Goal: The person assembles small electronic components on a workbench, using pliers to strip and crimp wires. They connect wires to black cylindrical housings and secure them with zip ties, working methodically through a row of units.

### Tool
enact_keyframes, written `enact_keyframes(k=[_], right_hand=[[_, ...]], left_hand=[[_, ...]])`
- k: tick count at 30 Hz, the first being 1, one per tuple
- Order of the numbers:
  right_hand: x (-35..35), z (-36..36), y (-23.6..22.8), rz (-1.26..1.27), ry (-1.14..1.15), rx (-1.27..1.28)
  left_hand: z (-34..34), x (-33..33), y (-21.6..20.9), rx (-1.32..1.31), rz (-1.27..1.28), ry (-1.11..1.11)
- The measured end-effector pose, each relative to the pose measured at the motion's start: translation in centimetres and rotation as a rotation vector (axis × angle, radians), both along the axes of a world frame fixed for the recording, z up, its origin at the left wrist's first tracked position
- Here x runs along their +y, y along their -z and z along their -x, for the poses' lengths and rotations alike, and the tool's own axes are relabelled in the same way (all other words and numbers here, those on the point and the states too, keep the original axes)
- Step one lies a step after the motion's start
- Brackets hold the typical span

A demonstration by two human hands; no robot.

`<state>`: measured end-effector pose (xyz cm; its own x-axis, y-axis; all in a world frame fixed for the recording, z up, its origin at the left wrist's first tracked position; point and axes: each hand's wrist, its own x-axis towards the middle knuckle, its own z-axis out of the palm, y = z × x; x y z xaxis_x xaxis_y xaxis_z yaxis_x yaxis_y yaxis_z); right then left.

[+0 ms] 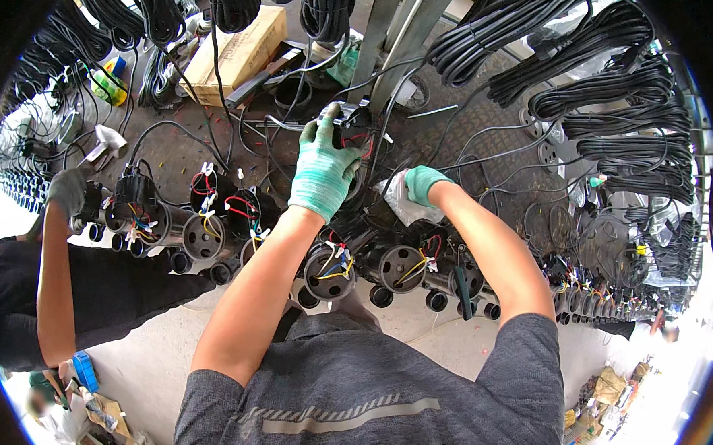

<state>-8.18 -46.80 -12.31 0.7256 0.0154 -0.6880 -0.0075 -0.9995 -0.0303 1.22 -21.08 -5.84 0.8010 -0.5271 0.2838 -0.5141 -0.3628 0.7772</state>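
My left hand (pixel 322 174), in a green glove, reaches forward over the bench. Its fingers are stretched out and its thumb is apart. The fingertips touch a small silver metal part (pixel 352 110) beside the upright post; its kind is unclear. My right hand (pixel 425 185), also gloved in green, is closed at the edge of a clear plastic bag (pixel 410 207). Below my hands, black cylindrical housings (pixel 329 271) lie along the bench's near edge, with red, yellow, blue and white wires coming out. Another housing (pixel 401 267) lies below the bag.
Coiled black cables (pixel 524 28) hang at the upper right and along the top. A cardboard box (pixel 235 56) and a hammer (pixel 109 143) lie on the dark bench (pixel 472 128). A metal post (pixel 411 38) stands ahead. On the left, a co-worker's gloved hand (pixel 67 192) is at the housings.
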Motion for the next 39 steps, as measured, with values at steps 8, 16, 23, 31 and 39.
enact_keyframes(k=[8,16,23,31,39], right_hand=[[2.7,-1.0,-1.8,0.105,-0.196,0.111],[1.2,0.5,-2.8,0.109,0.072,-0.121],[5.1,1.9,-9.3,-0.570,0.294,-0.857],[11.7,1.7,-9.5,-0.782,0.735,-0.988],[13.2,0.7,-9.7,-0.631,0.628,-1.067]], left_hand=[[0.0,0.8,-0.1,-0.332,-0.050,-0.031],[0.2,0.5,0.5,-0.335,-0.029,-0.085],[0.0,0.6,0.5,-0.333,0.011,-0.046],[-0.5,-0.2,1.1,-0.156,0.088,-0.029],[-0.1,0.3,-0.2,-0.288,-0.024,-0.035]])
